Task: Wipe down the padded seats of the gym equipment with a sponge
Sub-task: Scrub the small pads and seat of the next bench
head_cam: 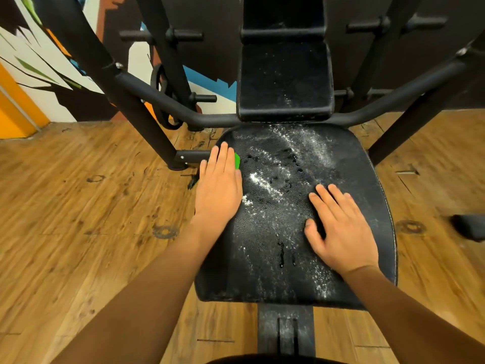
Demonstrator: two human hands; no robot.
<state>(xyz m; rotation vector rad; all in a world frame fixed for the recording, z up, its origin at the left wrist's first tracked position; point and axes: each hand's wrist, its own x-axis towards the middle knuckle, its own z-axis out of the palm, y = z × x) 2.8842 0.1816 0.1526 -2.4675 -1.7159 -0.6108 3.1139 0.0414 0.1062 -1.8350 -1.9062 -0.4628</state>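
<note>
A black padded seat fills the middle of the view, streaked with white powder and a few wet spots. My left hand lies flat with straight fingers on the seat's left edge, pressing a green sponge of which only a sliver shows past my fingertips. My right hand rests flat on the right half of the seat, fingers spread and holding nothing. The black back pad rises behind the seat and is dusted with powder too.
Black steel frame tubes run behind the seat and slant down on both sides to the wooden floor. Weight-plate pegs stick out at the back. A painted wall stands at the left. A dark object lies at the right edge.
</note>
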